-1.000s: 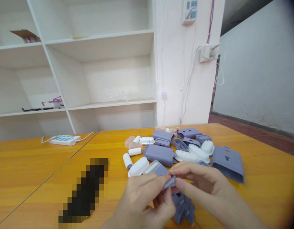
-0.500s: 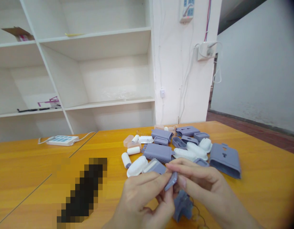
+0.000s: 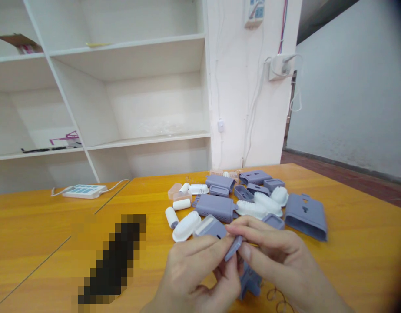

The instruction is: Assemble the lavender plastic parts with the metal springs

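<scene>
Both hands' grip pinches a small purple piece [image 3: 233, 248], purple and white parts [image 3: 246, 204] heaped just beyond.

Bright, even; edges warped, rt vignette.

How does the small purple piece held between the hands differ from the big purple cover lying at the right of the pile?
The small purple piece is thin and narrow; the big purple cover is wide and box-like. The piece is pinched in the air by the left hand and right hand; the cover lies untouched on the wooden table. Both share the same grey-purple colour.
</scene>
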Action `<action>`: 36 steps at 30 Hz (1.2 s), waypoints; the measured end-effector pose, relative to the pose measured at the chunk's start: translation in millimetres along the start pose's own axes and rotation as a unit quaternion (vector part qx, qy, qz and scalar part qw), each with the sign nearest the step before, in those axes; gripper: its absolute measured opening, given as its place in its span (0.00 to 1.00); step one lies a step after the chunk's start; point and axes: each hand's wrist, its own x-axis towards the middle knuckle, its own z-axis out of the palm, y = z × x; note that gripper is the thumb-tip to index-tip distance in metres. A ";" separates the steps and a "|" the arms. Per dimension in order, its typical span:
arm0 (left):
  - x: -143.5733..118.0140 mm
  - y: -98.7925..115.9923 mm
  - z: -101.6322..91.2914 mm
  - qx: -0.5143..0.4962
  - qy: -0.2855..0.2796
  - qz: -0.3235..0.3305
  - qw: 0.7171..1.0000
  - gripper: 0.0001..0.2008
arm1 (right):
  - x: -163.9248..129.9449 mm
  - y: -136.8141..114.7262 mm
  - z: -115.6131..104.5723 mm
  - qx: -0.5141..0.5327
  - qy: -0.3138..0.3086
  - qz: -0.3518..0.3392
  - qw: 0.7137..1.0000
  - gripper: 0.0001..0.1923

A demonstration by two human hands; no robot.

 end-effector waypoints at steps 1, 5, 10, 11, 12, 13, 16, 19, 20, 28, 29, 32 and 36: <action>0.8 0.6 0.2 0.005 0.002 -0.001 1.000 0.16 | 0.2 0.0 0.0 -0.001 -0.002 -0.002 1.000 0.13; 2.4 3.6 0.6 0.009 0.005 -0.023 1.000 0.13 | 0.8 0.0 0.7 -0.007 -0.009 -0.009 1.000 0.14; 5.8 8.8 -0.1 0.041 0.022 -0.028 0.999 0.11 | 1.4 -0.2 4.0 -0.010 -0.013 -0.009 1.000 0.16; 6.8 9.7 -0.3 0.050 0.024 -0.030 0.998 0.10 | 1.4 -0.8 4.2 -0.010 -0.011 -0.009 1.000 0.16; 7.7 10.5 -0.4 0.057 0.023 -0.035 0.997 0.10 | 1.3 -1.6 4.0 -0.010 -0.010 -0.010 1.000 0.16; 8.4 11.1 -0.5 0.059 0.019 -0.041 0.997 0.10 | 1.0 -2.6 3.6 -0.012 -0.012 -0.008 1.000 0.16; 8.5 11.2 0.0 0.050 0.018 -0.054 0.997 0.10 | -0.3 -6.9 2.8 -0.026 -0.003 0.006 1.000 0.15; 5.5 9.1 0.8 0.039 0.021 -0.057 0.997 0.10 | -0.4 -11.6 4.9 -0.064 0.035 0.007 0.997 0.13; 4.0 8.2 0.8 0.039 0.013 -0.062 0.997 0.11 | 0.2 -13.0 6.1 -0.080 0.053 0.002 0.995 0.13; -2.8 6.0 -3.5 0.056 -0.040 -0.098 0.993 0.06 | 5.5 -18.8 13.3 -0.114 0.094 -0.010 0.989 0.20; -3.5 5.9 -3.6 0.060 -0.049 -0.110 0.991 0.06 | 5.4 -18.6 14.0 -0.113 0.095 -0.010 0.989 0.20; -7.7 5.0 -1.3 0.058 -0.063 -0.144 0.986 0.07 | 4.5 -16.5 15.7 -0.086 0.091 -0.011 0.992 0.16; -14.5 5.8 6.7 0.035 -0.013 -0.216 0.976 0.07 | 2.2 -10.9 15.6 -0.006 0.060 -0.015 0.998 0.09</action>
